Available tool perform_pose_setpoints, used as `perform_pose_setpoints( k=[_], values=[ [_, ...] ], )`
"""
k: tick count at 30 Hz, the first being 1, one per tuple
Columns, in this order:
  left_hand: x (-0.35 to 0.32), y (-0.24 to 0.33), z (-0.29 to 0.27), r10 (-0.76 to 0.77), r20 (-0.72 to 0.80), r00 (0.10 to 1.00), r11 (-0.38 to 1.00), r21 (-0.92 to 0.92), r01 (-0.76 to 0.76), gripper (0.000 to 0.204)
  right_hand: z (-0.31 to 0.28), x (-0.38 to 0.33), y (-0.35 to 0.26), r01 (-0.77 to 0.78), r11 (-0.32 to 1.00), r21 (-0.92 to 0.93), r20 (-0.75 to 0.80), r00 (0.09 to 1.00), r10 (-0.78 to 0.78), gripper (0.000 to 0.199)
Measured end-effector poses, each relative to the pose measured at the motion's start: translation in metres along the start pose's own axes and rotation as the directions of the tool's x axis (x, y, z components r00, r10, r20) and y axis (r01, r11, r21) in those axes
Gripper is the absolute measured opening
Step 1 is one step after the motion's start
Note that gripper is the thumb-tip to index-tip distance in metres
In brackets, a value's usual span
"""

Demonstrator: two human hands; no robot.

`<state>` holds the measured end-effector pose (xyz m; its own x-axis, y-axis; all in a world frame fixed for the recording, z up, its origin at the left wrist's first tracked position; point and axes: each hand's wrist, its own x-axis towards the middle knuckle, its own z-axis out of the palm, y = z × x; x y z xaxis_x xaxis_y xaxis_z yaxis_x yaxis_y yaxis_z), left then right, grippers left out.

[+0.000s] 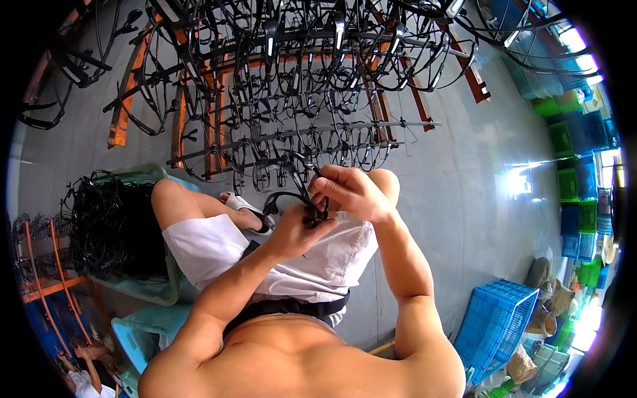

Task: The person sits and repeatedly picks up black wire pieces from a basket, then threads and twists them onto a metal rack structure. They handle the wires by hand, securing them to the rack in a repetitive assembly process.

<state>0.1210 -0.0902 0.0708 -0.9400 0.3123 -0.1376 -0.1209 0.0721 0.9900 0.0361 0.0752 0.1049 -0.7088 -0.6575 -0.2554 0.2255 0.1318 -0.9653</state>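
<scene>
In front of my lap, my left hand (300, 229) is closed around a black looped part (285, 194), thin and curved like a cable or a wire frame. My right hand (352, 192) pinches at its upper end, close above the left; its thumb and fingertips meet on the black piece. What lies between the fingers is partly hidden. Just beyond my hands stands a rack (212, 132) with orange posts and dark bars, from which many similar black looped parts hang in rows.
At left, a pale green bin (142, 292) is heaped with tangled black parts (109, 219). A light blue plastic chair or crate (133, 341) stands behind it. Another person (86, 381) is at lower left. A blue crate (501, 318) stands at right; stacked green and blue crates (577, 192) line the wall.
</scene>
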Motion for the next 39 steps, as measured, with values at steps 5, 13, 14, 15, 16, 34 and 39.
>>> perform_pose_setpoints(
  k=[5, 13, 14, 15, 16, 34, 39],
  values=[
    [-0.02, 0.001, 0.019, 0.14, 0.001, 0.99, 0.806, -0.58, -0.114, 0.031, 0.007, -0.018, -0.01, 0.159, 0.9, -0.407, -0.04, 0.981, -0.191, 0.034],
    [-0.056, -0.001, 0.025, -0.027, -0.051, 0.998, 0.876, -0.483, -0.002, 0.03, 0.04, -0.053, -0.035, 0.195, 0.298, -0.934, -0.064, 0.731, -0.679, 0.044],
    [-0.059, -0.001, 0.024, -0.076, -0.055, 0.996, 0.904, -0.424, 0.045, 0.031, 0.036, -0.054, -0.03, 0.419, 0.441, -0.794, 0.069, 0.783, -0.618, 0.044],
    [-0.059, -0.001, 0.022, 0.022, -0.136, 0.991, 0.945, -0.32, -0.065, 0.029, 0.033, -0.054, -0.024, 0.578, 0.576, -0.578, 0.217, 0.789, -0.574, 0.045],
    [-0.055, -0.001, 0.019, 0.132, -0.201, 0.971, 0.964, -0.204, -0.173, 0.027, 0.034, -0.057, -0.026, 0.507, 0.562, -0.653, 0.235, 0.842, -0.486, 0.043],
    [0.063, -0.035, 0.038, 0.504, -0.363, 0.784, 0.772, 0.596, -0.221, 0.02, -0.116, 0.017, 0.009, 0.3, 0.74, 0.602, -0.419, 0.908, -0.027, 0.012],
    [0.115, -0.047, 0.05, 0.586, -0.509, 0.631, 0.736, 0.66, -0.15, 0.028, -0.132, 0.082, 0.035, 0.246, 0.816, 0.523, -0.503, 0.862, 0.063, 0.013]
  ],
)
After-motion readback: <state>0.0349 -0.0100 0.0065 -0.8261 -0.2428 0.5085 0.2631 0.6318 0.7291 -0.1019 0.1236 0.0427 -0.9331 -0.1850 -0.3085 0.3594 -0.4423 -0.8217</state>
